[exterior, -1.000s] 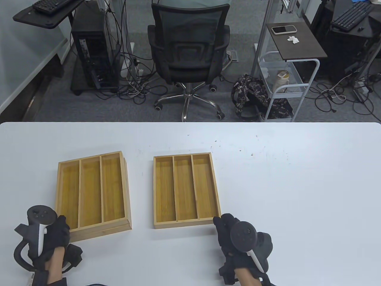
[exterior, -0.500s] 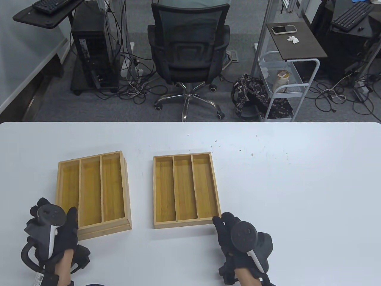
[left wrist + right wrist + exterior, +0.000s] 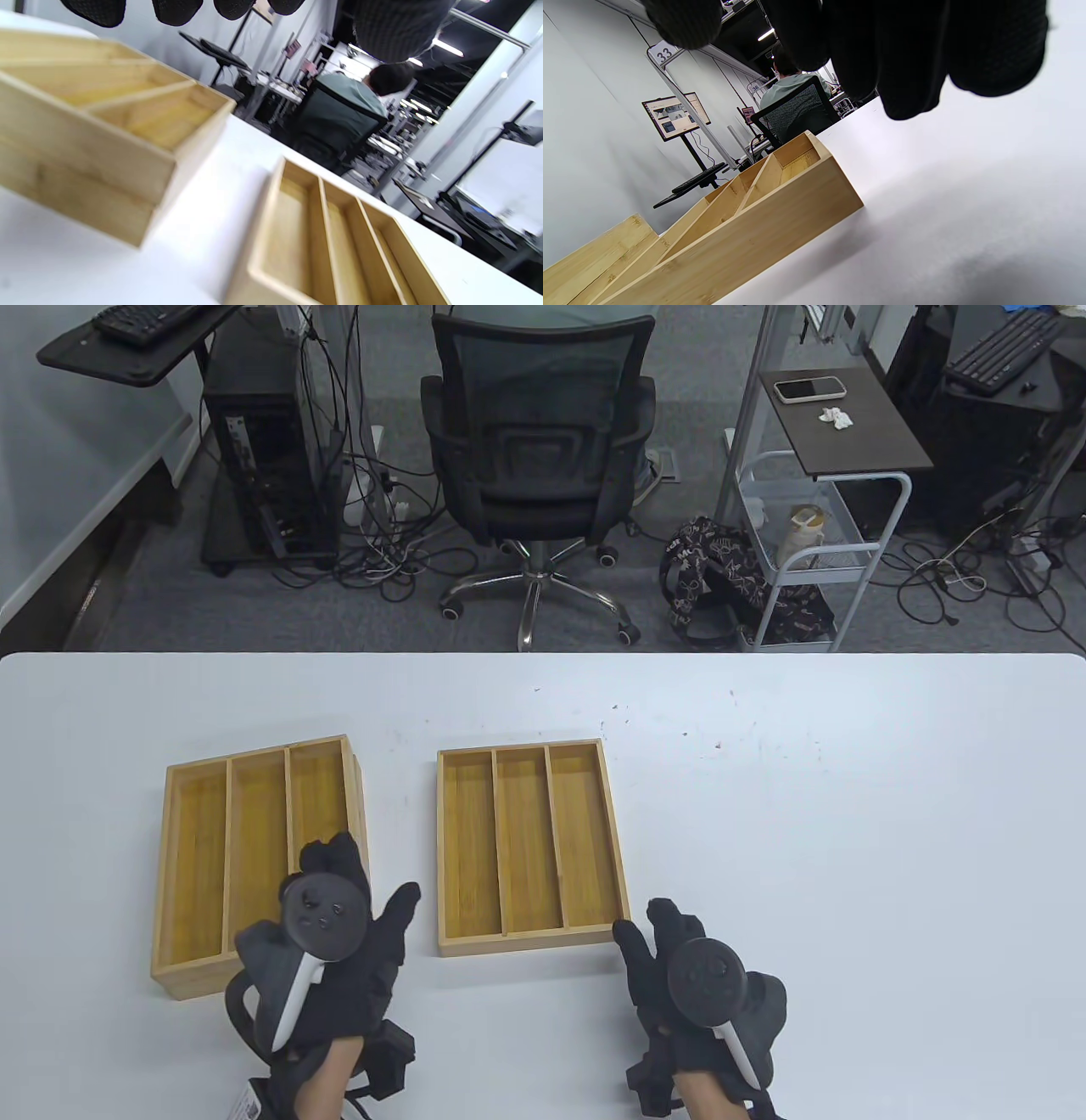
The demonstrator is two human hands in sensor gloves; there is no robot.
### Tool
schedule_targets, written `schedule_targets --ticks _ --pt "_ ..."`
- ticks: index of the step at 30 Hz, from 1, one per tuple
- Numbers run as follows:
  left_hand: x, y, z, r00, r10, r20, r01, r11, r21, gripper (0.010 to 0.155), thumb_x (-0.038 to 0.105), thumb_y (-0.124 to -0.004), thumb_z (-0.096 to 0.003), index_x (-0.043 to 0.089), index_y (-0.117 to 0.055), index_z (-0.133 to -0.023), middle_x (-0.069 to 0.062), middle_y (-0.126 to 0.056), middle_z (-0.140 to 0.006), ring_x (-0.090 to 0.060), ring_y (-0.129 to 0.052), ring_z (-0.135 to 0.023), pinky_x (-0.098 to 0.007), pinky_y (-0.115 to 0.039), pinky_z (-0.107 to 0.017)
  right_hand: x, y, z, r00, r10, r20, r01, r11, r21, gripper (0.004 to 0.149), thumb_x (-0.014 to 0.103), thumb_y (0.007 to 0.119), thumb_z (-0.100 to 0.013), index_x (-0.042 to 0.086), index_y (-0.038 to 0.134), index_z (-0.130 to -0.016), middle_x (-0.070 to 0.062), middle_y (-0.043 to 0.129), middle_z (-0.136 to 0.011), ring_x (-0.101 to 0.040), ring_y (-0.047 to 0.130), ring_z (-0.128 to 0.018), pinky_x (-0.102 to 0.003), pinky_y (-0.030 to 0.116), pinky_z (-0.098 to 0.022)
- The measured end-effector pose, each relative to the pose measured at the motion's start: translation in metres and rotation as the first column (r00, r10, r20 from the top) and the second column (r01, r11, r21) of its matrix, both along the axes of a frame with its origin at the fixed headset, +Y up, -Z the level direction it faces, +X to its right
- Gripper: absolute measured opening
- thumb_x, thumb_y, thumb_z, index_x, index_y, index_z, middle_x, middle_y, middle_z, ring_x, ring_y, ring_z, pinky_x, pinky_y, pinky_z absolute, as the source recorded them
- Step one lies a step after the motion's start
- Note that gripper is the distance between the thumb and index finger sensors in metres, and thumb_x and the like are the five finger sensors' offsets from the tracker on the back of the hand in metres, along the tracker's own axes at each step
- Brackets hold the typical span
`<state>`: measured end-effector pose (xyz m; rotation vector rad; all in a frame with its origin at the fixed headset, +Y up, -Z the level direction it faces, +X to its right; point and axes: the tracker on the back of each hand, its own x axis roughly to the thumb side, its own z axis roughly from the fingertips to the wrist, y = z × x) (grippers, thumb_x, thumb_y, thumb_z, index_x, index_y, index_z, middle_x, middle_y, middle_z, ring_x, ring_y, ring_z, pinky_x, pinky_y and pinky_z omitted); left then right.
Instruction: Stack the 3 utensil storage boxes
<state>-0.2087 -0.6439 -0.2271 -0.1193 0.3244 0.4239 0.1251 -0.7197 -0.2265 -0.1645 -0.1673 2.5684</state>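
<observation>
Bamboo utensil boxes sit in two places on my white worktop: a two-high stack on the left, its upper box set slightly askew on the lower, and a single three-compartment box just right of it, a gap between them. My left hand hovers over the stack's near right corner, fingers spread and gripping nothing, likely to steady or square the pile. My right hand rests by the single box's near right corner, fingers apart, thumb close to the wood; I cannot tell whether it touches. I judge it is placed there to lift that box onto the stack.
</observation>
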Motion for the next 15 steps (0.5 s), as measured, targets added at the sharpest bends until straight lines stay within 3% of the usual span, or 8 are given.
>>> schedule_targets --ticks 6,15 --pt "0.034 -0.046 0.006 0.997 -0.004 0.083 0.004 1.000 -0.001 0.084 0.073 -0.064 -0.0532 0.037 -0.027 -0.120 0.000 -0.030 -0.131 -0.035 -0.045 -0.123 -0.064 -0.053 -0.081 -0.003 -0.003 0.001 1.000 0.010 -0.005 -0.010 1.000 -0.005 0.068 0.058 0.064 -0.057 0.009 0.061 -0.105 -0.031 0.072 -0.102 -0.049 0.088 -0.074 -0.066 0.079 -0.051" --pt "0.043 -0.055 0.015 0.992 -0.043 0.122 0.043 0.999 0.003 0.081 0.070 -0.065 -0.0533 0.036 -0.033 -0.119 0.001 -0.035 -0.130 -0.034 -0.050 -0.122 -0.063 -0.056 -0.081 -0.014 -0.001 0.001 0.997 0.079 0.003 -0.079 0.997 0.010 0.073 0.058 0.069 -0.056 0.007 0.057 -0.106 -0.033 0.069 -0.103 -0.049 0.086 -0.078 -0.066 0.077 -0.055"
